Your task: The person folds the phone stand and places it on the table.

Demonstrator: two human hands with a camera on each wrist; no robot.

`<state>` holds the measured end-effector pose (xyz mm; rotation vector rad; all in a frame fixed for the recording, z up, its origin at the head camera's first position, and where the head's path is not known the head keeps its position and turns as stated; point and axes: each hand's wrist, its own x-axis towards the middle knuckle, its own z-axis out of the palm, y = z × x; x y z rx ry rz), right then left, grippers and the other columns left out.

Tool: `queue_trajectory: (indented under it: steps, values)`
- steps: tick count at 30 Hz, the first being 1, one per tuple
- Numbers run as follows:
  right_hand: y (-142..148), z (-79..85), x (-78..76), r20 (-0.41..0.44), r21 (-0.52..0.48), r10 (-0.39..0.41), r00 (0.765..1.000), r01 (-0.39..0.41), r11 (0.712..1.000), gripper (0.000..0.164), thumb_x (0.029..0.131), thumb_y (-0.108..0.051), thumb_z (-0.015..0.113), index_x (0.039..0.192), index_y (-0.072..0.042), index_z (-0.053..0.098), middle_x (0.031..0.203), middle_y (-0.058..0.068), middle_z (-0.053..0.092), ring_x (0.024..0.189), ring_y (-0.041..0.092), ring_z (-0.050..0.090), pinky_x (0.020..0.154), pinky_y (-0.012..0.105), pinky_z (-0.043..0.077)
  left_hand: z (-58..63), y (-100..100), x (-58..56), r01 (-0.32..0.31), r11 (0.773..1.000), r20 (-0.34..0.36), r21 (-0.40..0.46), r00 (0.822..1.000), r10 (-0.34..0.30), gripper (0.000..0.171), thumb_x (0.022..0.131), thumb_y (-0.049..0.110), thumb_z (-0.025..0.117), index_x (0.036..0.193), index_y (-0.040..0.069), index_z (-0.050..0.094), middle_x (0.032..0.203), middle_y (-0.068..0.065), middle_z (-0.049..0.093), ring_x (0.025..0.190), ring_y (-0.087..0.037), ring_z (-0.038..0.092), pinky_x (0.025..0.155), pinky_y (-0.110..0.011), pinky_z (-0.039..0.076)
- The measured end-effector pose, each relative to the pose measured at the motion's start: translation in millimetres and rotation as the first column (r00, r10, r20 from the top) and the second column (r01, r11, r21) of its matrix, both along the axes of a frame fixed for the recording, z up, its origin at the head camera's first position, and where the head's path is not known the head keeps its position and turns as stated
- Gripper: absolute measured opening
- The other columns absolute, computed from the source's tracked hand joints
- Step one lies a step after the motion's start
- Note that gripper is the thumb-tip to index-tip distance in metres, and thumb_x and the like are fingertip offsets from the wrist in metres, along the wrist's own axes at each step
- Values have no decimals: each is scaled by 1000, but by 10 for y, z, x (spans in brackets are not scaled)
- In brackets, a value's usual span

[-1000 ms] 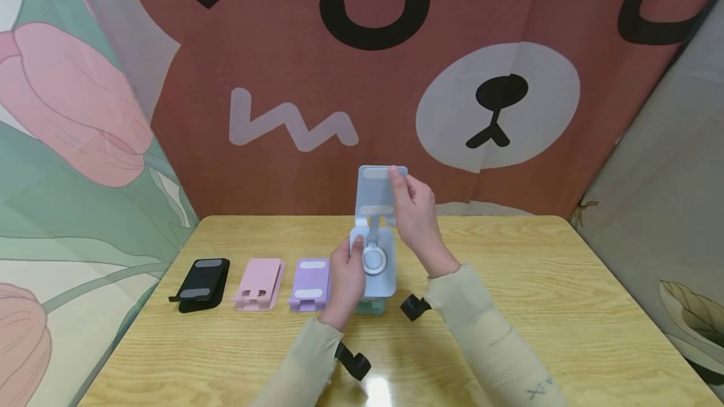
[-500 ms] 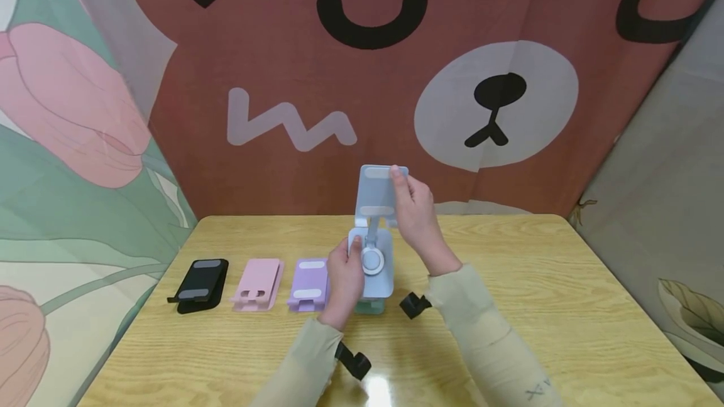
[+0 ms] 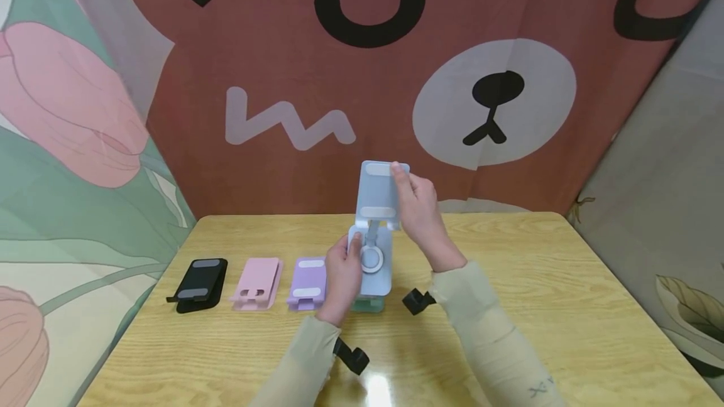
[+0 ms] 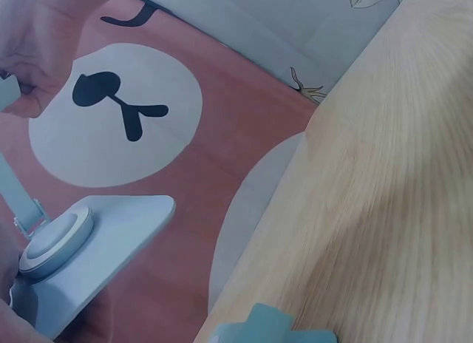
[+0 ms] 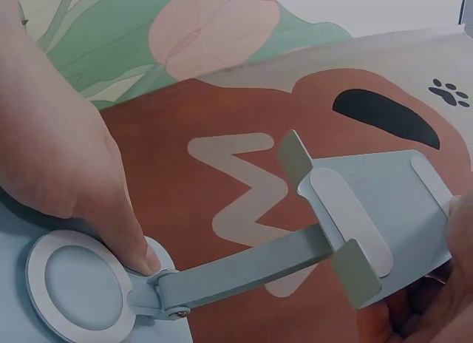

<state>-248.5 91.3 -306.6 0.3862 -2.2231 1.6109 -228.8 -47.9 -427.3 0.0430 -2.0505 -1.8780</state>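
Both hands hold a light blue folding phone stand [image 3: 378, 190] above the table, unfolded. My left hand [image 3: 344, 272] grips the left edge of its base plate [image 5: 159, 321], thumb on top beside the round ring disc [image 5: 77, 284]. With the thumb on its front, my right hand [image 3: 421, 215] pinches the right side of the upper plate [image 5: 392, 202], which has two pale pads and two small lips. A hinged arm [image 5: 244, 269] joins the plates. Below the base, a green phone stand [image 3: 369, 304] lies partly hidden on the table.
In a row to the left lie a purple phone stand [image 3: 308, 280], a pink phone stand [image 3: 259, 282] and a black phone stand [image 3: 199, 284], all folded. The wooden table [image 3: 509, 306] ends at a printed bear curtain [image 3: 384, 112].
The upper plate has risen slightly and moved a little to the right with my right hand. My left hand keeps its grip on the base. The other stands stay in place.
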Motion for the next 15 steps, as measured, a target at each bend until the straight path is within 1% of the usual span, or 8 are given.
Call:
queue_trajectory:
  steps: [3,7,11,15]
  values:
    - [6,20,25,26,6,7,1000,-7,1000,62,107,-54,40,85,-2,67,93,12,70,84,27,64,77,45,56,12,-2,-7,11,1000,21,10,1000,-12,29,107,23,55,107,2,74,97,-9,73,93,-20,65,89,-42,52]
    - [-6,-8,56,33,0,29,999,-29,1000,61,108,-51,41,86,-1,68,90,12,70,81,27,64,74,43,56,3,-19,-24,-1,1000,6,-5,1000,1,25,106,16,54,107,0,74,96,-10,73,93,-21,65,87,-41,52]
    - [-24,-52,102,32,-22,59,998,-59,998,60,109,-49,41,89,-1,69,89,12,70,80,27,64,72,42,57,2,-44,-47,-8,1000,-23,-23,1000,7,26,106,15,53,103,0,74,93,-11,74,89,-21,66,82,-40,55]
    - [-42,-111,160,37,-36,89,995,-87,996,60,109,-49,40,89,-1,69,86,12,69,77,28,65,69,41,57,8,-62,-50,-10,1000,-19,-14,1000,10,29,106,19,52,102,1,74,92,-11,73,85,-21,68,74,-39,58]
